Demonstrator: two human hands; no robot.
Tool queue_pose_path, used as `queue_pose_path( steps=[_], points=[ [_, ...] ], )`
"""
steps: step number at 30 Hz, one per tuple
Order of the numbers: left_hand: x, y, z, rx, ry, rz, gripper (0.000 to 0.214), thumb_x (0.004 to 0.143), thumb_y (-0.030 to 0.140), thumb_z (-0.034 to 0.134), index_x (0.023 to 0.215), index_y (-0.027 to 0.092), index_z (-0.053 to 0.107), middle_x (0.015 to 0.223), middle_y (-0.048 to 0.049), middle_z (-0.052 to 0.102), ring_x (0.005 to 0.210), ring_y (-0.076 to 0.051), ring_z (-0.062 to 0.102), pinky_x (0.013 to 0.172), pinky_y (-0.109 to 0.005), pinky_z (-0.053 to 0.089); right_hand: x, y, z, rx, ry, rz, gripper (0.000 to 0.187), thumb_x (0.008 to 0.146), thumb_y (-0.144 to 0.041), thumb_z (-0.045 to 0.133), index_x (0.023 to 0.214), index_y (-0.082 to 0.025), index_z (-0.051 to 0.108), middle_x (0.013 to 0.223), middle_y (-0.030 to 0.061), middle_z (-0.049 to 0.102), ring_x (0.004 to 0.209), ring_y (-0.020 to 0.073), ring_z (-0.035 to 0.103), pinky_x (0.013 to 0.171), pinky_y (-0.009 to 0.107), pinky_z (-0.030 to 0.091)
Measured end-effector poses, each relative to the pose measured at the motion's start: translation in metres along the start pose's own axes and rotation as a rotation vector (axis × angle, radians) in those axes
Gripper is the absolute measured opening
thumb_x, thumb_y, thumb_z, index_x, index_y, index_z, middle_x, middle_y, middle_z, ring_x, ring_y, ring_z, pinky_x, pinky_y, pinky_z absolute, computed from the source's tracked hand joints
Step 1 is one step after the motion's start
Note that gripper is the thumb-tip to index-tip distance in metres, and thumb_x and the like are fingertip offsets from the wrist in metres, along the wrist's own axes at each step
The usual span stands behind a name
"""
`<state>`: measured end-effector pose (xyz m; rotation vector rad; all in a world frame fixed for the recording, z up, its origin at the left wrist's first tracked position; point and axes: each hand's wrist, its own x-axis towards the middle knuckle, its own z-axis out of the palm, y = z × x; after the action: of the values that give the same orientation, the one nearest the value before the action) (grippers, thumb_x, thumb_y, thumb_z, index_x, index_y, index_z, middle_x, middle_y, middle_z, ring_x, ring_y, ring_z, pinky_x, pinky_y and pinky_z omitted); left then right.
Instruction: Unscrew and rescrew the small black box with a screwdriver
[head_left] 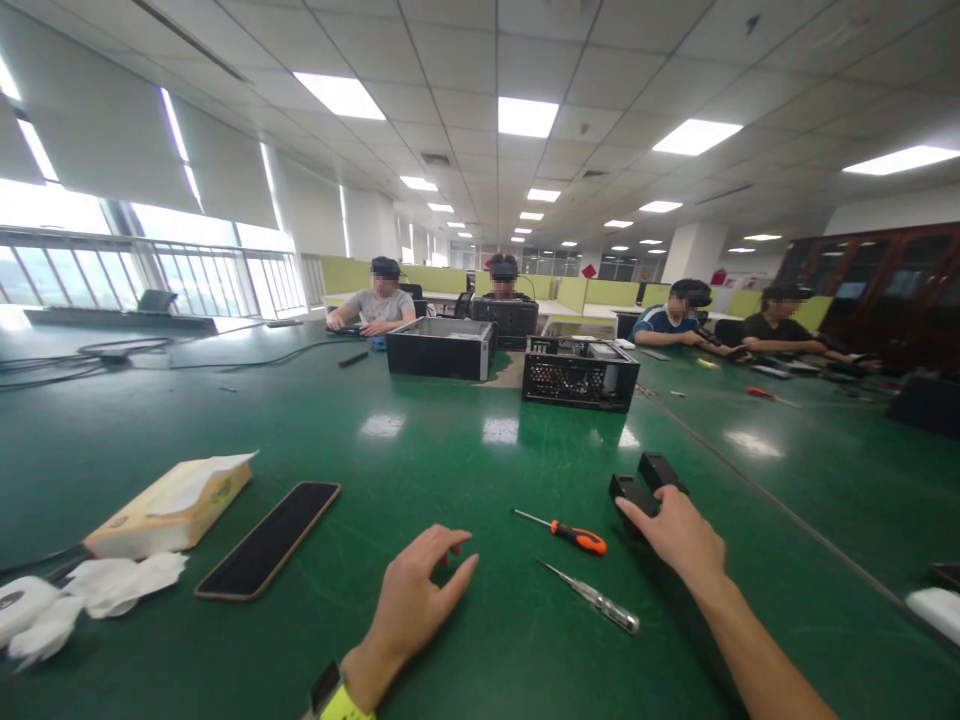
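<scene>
My left hand (418, 590) rests over the green table with nothing in it, its fingers loosely bent and the thumb apart. To the right, my right hand (684, 535) is closed on a black box-shaped thing (631, 490), with the thumb across its top. A second black block (660, 470) lies right beside it, by my fingers. My palm hides how the two blocks meet. Between my hands lie an orange-and-black screwdriver (574, 535) and, nearer me, a clear-handled screwdriver (596, 598), both with their tips pointing left.
A phone (270, 540) and a tissue pack (176, 505) lie at left, near crumpled tissues (124, 582). Farther off stand a black-sided metal case (439, 350) and an open computer case (577, 375). Several people sit along the far side. Cables (112, 355) cross the far left.
</scene>
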<state>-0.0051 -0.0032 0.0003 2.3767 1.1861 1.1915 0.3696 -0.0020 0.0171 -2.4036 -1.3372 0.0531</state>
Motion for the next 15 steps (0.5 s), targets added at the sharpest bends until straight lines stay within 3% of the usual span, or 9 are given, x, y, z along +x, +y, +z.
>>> queue_pose_path(
  steps=[3, 5, 7, 10, 12, 15],
  points=[
    [-0.001, 0.000, 0.001, -0.010, -0.003, 0.003, 0.018, 0.093, 0.030, 0.058, 0.104, 0.019, 0.066, 0.084, -0.0037, 0.065, 0.071, -0.019, 0.062, 0.066, -0.030, 0.050, -0.001, 0.008, -0.005, 0.028, -0.067, -0.064, 0.064, 0.084, -0.075, 0.032, 0.075, -0.023, 0.067, 0.086, 0.0143, 0.074, 0.080, 0.0352, 0.070, 0.062, 0.042, 0.050],
    [-0.002, 0.000, 0.001, -0.020, -0.017, 0.010, 0.017, 0.092, 0.028, 0.058, 0.103, 0.019, 0.067, 0.084, -0.0036, 0.065, 0.072, -0.019, 0.062, 0.067, -0.029, 0.049, -0.003, 0.011, -0.003, 0.058, -0.147, -0.142, 0.066, 0.085, -0.074, 0.035, 0.057, -0.023, 0.065, 0.068, 0.0121, 0.072, 0.067, 0.0314, 0.070, 0.057, 0.038, 0.049],
    [-0.003, 0.001, 0.002, -0.028, -0.026, 0.011, 0.016, 0.092, 0.027, 0.058, 0.103, 0.019, 0.067, 0.084, -0.0036, 0.065, 0.073, -0.019, 0.062, 0.067, -0.029, 0.050, -0.006, 0.012, 0.004, 0.100, -0.200, -0.229, 0.065, 0.085, -0.072, 0.038, 0.053, -0.023, 0.067, 0.065, 0.0115, 0.072, 0.063, 0.0292, 0.069, 0.058, 0.037, 0.049],
    [-0.004, 0.001, 0.001, -0.031, -0.030, 0.010, 0.016, 0.092, 0.027, 0.058, 0.103, 0.019, 0.067, 0.084, -0.0038, 0.065, 0.073, -0.019, 0.062, 0.068, -0.030, 0.050, -0.010, 0.010, 0.017, 0.181, -0.207, -0.366, 0.057, 0.086, -0.066, 0.043, 0.080, -0.022, 0.078, 0.091, 0.0119, 0.077, 0.085, 0.0288, 0.072, 0.074, 0.036, 0.052],
    [-0.003, 0.001, 0.001, -0.030, -0.028, 0.011, 0.016, 0.092, 0.027, 0.058, 0.103, 0.019, 0.067, 0.085, -0.0040, 0.065, 0.073, -0.019, 0.062, 0.068, -0.030, 0.050, -0.010, 0.010, 0.024, 0.227, -0.186, -0.445, 0.053, 0.079, -0.063, 0.056, 0.104, -0.022, 0.076, 0.116, 0.0106, 0.073, 0.107, 0.0289, 0.066, 0.089, 0.035, 0.050],
    [-0.002, 0.001, 0.000, -0.032, -0.031, 0.022, 0.017, 0.092, 0.027, 0.058, 0.104, 0.019, 0.067, 0.084, -0.0041, 0.065, 0.074, -0.020, 0.062, 0.069, -0.030, 0.050, -0.001, 0.015, 0.029, 0.260, -0.108, -0.477, 0.052, 0.074, -0.059, 0.063, 0.109, -0.023, 0.074, 0.125, 0.0068, 0.069, 0.118, 0.0271, 0.060, 0.100, 0.034, 0.045]
  ],
)
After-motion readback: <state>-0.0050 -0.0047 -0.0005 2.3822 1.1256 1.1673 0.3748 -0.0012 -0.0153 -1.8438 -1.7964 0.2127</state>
